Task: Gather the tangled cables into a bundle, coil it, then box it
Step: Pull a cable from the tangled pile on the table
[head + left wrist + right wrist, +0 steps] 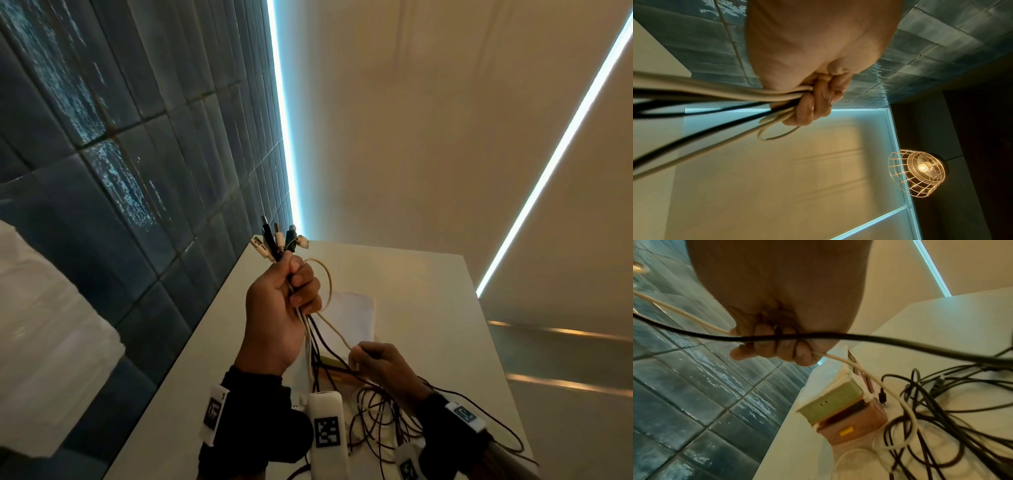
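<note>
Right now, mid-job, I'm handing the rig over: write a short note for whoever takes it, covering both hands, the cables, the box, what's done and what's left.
Left hand: raised, fist gripping the gathered plug ends, which stick out above it; the cables hang down from it.
Right hand: lower, fingers curled round one white cable that loops up to the left fist.
Loose cables: mostly black, tangled on the table.
Box: on the table beside the tangle; looks partly open.
Done: plug ends collected in one hand.
Left: draw in the loose lengths, coil the bundle, box it.
</note>
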`<action>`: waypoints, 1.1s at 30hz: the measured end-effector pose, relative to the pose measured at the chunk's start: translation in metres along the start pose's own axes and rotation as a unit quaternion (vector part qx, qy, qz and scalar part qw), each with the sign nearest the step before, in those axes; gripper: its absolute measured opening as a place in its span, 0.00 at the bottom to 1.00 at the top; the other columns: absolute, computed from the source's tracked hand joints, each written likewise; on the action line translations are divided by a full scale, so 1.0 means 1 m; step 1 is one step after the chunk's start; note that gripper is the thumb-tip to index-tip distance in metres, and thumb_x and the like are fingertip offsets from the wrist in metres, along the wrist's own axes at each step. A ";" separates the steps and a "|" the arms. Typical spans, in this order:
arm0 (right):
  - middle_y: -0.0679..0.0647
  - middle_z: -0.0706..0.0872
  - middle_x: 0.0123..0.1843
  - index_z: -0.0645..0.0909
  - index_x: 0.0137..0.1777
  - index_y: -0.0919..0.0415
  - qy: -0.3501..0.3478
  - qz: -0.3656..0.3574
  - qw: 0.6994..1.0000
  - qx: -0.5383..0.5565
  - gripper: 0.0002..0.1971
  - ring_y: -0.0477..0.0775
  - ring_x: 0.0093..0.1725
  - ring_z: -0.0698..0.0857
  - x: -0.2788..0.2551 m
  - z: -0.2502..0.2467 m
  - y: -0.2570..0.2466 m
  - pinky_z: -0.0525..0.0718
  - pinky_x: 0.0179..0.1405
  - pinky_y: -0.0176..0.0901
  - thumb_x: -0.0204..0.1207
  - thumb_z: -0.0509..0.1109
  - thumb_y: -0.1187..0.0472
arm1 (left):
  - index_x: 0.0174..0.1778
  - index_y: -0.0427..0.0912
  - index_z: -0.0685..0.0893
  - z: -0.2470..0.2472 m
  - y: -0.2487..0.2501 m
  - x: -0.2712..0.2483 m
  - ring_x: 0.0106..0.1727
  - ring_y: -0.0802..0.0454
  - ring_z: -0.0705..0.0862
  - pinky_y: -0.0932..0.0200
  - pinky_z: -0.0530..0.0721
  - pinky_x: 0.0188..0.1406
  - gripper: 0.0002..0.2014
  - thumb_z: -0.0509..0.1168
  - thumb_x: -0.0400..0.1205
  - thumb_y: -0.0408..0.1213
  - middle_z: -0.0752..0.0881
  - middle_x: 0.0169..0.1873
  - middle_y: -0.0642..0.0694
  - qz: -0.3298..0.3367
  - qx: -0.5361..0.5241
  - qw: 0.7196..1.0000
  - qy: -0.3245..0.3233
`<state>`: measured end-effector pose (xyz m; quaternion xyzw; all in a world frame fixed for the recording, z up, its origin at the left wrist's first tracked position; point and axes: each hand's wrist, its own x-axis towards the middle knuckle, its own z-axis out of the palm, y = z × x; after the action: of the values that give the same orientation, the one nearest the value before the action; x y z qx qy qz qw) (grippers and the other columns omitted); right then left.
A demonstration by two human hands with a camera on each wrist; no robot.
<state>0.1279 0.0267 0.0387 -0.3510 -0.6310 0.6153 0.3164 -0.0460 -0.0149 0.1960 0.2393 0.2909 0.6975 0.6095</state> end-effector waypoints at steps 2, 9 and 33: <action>0.48 0.77 0.30 0.79 0.33 0.60 -0.005 0.009 1.000 0.027 0.16 0.43 0.31 0.72 0.002 0.005 0.012 0.69 0.34 0.31 0.84 0.63 0.61 | 0.33 0.46 0.70 -0.002 0.001 -0.002 0.21 0.59 0.60 0.63 0.61 0.21 0.15 0.52 0.87 0.42 0.66 0.25 0.52 0.005 0.014 1.000 0.012; 0.48 0.70 0.25 0.80 0.35 0.62 0.024 0.140 0.987 -0.067 0.13 0.44 0.27 0.67 -0.009 0.002 0.072 0.65 0.27 0.34 0.82 0.66 0.60 | 0.33 0.47 0.70 -0.005 0.026 -0.009 0.22 0.59 0.59 0.64 0.61 0.21 0.16 0.51 0.88 0.41 0.66 0.25 0.53 0.046 0.045 0.998 0.011; 0.52 0.64 0.27 0.83 0.43 0.74 -0.050 0.000 0.994 0.095 0.18 0.52 0.28 0.57 -0.003 0.002 -0.056 0.54 0.28 0.42 0.79 0.67 0.54 | 0.35 0.46 0.70 0.000 0.007 -0.010 0.27 0.54 0.70 0.59 0.70 0.32 0.12 0.54 0.83 0.44 0.75 0.31 0.48 -0.013 -0.045 0.998 -0.034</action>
<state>0.1254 0.0232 0.0942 -0.2878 -0.5846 0.6895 0.3161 -0.0495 -0.0249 0.2013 0.2320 0.2414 0.6935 0.6379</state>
